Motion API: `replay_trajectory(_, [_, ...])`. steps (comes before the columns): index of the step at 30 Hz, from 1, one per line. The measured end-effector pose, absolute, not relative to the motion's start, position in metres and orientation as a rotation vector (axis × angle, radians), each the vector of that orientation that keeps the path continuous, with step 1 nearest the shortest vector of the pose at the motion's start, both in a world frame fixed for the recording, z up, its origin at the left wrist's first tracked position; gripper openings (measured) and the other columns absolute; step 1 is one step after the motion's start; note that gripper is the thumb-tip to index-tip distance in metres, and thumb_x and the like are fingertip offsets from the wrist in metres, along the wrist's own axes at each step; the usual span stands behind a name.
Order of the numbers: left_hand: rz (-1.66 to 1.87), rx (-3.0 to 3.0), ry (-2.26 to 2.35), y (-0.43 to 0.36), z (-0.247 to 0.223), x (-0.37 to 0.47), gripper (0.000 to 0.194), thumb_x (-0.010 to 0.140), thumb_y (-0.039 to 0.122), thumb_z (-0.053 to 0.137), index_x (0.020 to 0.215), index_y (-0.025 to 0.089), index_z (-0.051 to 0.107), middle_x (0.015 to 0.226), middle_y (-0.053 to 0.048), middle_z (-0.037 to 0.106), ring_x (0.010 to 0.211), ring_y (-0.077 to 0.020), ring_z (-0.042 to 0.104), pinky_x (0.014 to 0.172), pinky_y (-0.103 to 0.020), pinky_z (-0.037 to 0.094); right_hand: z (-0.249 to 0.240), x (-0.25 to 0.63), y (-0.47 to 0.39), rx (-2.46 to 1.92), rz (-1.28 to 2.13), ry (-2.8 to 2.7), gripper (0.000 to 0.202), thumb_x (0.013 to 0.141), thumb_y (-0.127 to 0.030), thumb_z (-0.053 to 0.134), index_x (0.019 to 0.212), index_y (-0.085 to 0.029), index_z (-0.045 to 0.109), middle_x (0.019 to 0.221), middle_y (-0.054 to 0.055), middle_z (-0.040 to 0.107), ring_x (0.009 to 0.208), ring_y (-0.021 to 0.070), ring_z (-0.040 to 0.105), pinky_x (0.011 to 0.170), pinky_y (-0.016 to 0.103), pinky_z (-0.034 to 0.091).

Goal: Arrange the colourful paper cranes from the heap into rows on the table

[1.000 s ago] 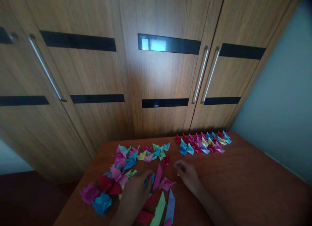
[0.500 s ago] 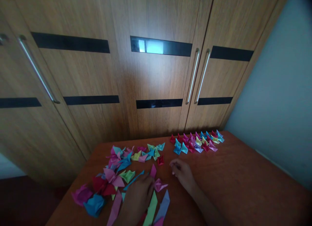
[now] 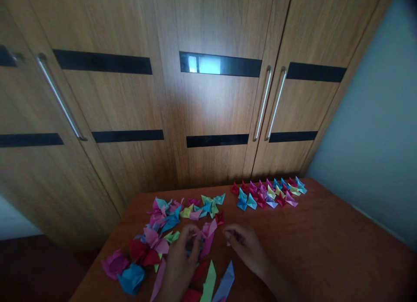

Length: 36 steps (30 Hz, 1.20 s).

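My left hand (image 3: 185, 259) is closed, thumb and forefinger pinching a pink origami piece (image 3: 209, 228) just above the table. Under it lies a darker pink strip of folded paper (image 3: 207, 246). Facing it from the right, my right hand (image 3: 246, 247) has its fingers curled together, with nothing seen in them and a small gap to the pink piece. Just beyond the hands is a small red origami piece (image 3: 219, 217). Near my left wrist lie a green paper strip (image 3: 209, 281), a lavender strip (image 3: 224, 282) and red paper (image 3: 199, 271), partly hidden by the hand.
Many coloured origami pieces (image 3: 156, 239) are heaped along the table's left side. Rows of small pointed origami pieces (image 3: 262, 200) stand at the back right. Behind the brown table (image 3: 319, 250) rises a wooden wardrobe (image 3: 211, 104) with metal handles; a pale wall (image 3: 374, 150) is at right.
My left hand has lifted the pink origami piece from the table and now pinches it. My right hand stays close by, fingers still curled. The view has shifted slightly.
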<state>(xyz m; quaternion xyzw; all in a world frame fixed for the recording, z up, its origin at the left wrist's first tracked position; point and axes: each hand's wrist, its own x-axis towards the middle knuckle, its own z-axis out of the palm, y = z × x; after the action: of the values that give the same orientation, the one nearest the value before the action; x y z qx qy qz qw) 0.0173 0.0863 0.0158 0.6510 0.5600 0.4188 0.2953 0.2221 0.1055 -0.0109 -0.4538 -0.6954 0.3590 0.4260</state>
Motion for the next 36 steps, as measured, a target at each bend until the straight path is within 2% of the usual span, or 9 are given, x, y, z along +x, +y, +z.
replay_trajectory(6, [1.149,1.8,1.569,0.088,0.015,0.019,0.018,0.084,0.037,0.051,0.079,0.021,0.056,0.067,0.0,0.063,0.062,-0.0175,0.062,0.06,-0.025,0.048,-0.007,0.221,0.104,-1.14,0.884,-1.737,0.027,0.09,-0.037,0.048,0.084,-0.019,0.066,0.068,0.001,0.064,0.062,0.0132,0.06,0.056,0.021,0.041])
replay_trajectory(10, [1.144,1.848,1.56,0.087,0.017,0.02,0.019,0.086,0.036,0.049,0.079,0.02,0.058,0.068,0.0,0.065,0.063,-0.0166,0.063,0.06,-0.025,0.05,-0.01,0.222,0.104,-1.141,0.944,-1.663,0.027,0.089,-0.041,0.05,0.098,-0.02,0.066,0.072,0.002,0.065,0.062,0.0137,0.06,0.057,0.022,0.044])
replay_trajectory(16, [1.181,2.007,1.558,0.083,0.014,0.019,0.012,0.086,0.03,0.052,0.085,0.023,0.062,0.077,0.0,0.071,0.07,-0.0165,0.067,0.064,-0.024,0.052,-0.011,0.222,0.101,-1.152,0.925,-1.665,0.032,0.086,-0.037,0.054,0.114,-0.024,0.062,0.087,0.004,0.067,0.076,0.0171,0.062,0.065,0.025,0.048])
replay_trajectory(18, [1.198,2.096,1.538,0.082,0.012,0.019,0.011,0.085,0.025,0.052,0.088,0.024,0.063,0.081,-0.001,0.072,0.074,-0.0166,0.068,0.067,-0.024,0.052,-0.009,0.223,0.1,-1.183,0.812,-1.682,0.03,0.085,-0.036,0.056,0.112,-0.025,0.064,0.087,0.004,0.067,0.077,0.0173,0.061,0.068,0.026,0.048])
replay_trajectory(23, [1.076,2.312,1.453,0.078,0.006,0.022,0.018,0.086,0.017,0.048,0.094,0.026,0.062,0.088,-0.001,0.072,0.08,-0.0168,0.068,0.073,-0.026,0.052,-0.005,0.223,0.097,-1.205,0.67,-1.817,0.024,0.084,-0.034,0.059,0.105,-0.027,0.069,0.07,0.0,0.066,0.053,0.012,0.054,0.054,0.022,0.042])
replay_trajectory(27, [0.996,2.363,1.431,0.077,0.001,0.024,0.022,0.086,0.013,0.049,0.096,0.027,0.062,0.089,-0.001,0.071,0.08,-0.0168,0.068,0.073,-0.026,0.052,0.0,0.219,0.095,-1.116,0.667,-1.967,0.017,0.086,-0.027,0.056,0.093,-0.027,0.071,0.075,0.0,0.068,0.061,0.0121,0.059,0.059,0.021,0.042])
replay_trajectory(30, [0.978,2.351,1.397,0.077,0.0,0.024,0.023,0.087,0.013,0.048,0.098,0.027,0.063,0.091,-0.002,0.071,0.081,-0.0166,0.068,0.075,-0.026,0.052,0.002,0.217,0.095,-1.116,0.618,-2.01,0.017,0.087,-0.025,0.054,0.083,-0.025,0.07,0.071,0.0,0.066,0.063,0.0123,0.059,0.059,0.021,0.041])
replay_trajectory(36, [1.029,2.283,1.339,0.079,0.004,0.025,0.026,0.087,0.015,0.049,0.102,0.027,0.066,0.093,-0.003,0.072,0.083,-0.0165,0.068,0.076,-0.025,0.054,0.002,0.219,0.095,-1.117,0.624,-2.021,0.017,0.088,-0.028,0.054,0.08,-0.025,0.069,0.07,-0.001,0.066,0.062,0.0119,0.059,0.059,0.021,0.041])
